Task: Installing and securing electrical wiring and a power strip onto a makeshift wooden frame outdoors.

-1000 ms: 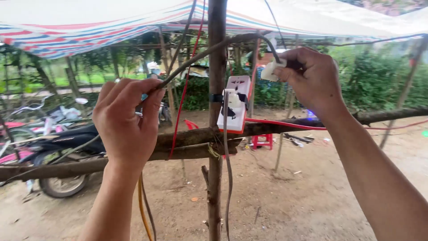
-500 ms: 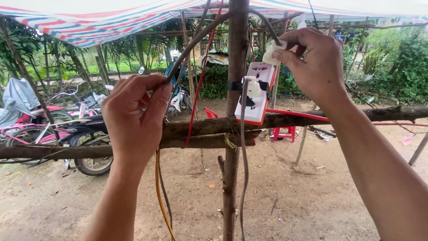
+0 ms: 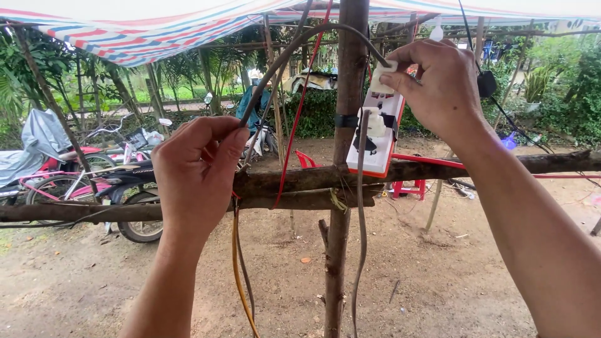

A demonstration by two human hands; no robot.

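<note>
At frame centre, the right hand [image 3: 438, 87] pinches a white plug [image 3: 383, 70] above the power strip [image 3: 379, 134]; the left hand [image 3: 195, 172] grips the grey cable [image 3: 282, 62], fingers closed; seating the plug apparently needs alignment.

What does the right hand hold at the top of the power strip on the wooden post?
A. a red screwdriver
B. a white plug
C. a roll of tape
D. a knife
B: the right hand pinches a white plug, on the end of a grey cable, at the top of the white and orange power strip.
</note>
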